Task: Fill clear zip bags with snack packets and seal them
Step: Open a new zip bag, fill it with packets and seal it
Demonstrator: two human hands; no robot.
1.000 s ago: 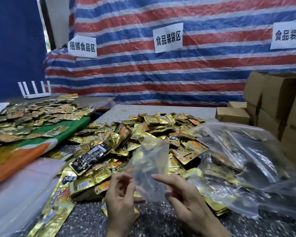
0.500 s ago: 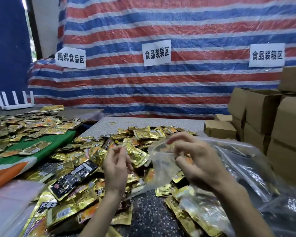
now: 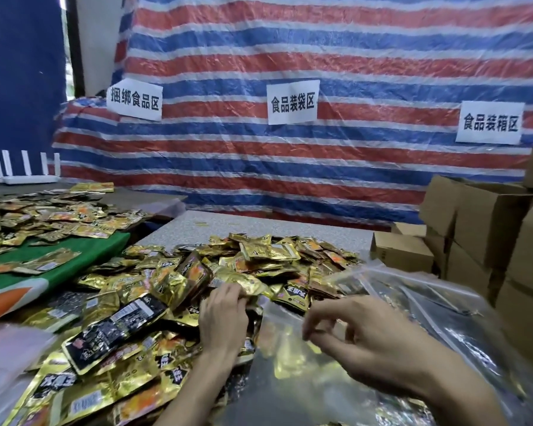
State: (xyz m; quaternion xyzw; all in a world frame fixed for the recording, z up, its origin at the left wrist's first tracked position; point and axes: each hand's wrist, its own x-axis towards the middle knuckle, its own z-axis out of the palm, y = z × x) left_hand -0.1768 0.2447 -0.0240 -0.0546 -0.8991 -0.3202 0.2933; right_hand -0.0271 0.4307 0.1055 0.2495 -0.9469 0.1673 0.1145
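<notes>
A heap of gold snack packets (image 3: 268, 256) covers the speckled table (image 3: 259, 222); a black packet (image 3: 117, 327) lies at its left front. My left hand (image 3: 223, 318) reaches into the heap, fingers curled round a gold packet (image 3: 246, 285) at its tips. A clear zip bag (image 3: 277, 336) lies low between my hands, over the packets and the table. My right hand (image 3: 357, 333) pinches that bag's edge between thumb and curled fingers. Whether anything is inside the bag cannot be told.
A crumpled pile of clear bags (image 3: 437, 309) lies to the right. Cardboard boxes (image 3: 490, 229) stack at the far right, with a small box (image 3: 403, 250) before them. More packets lie on a green and orange cloth (image 3: 83, 256) to the left. A white router (image 3: 25, 170) stands behind them.
The clear bag, held up in both hands a second ago, has come down between them. My left hand let go of it and reached into the packet heap. My right hand still holds it.
</notes>
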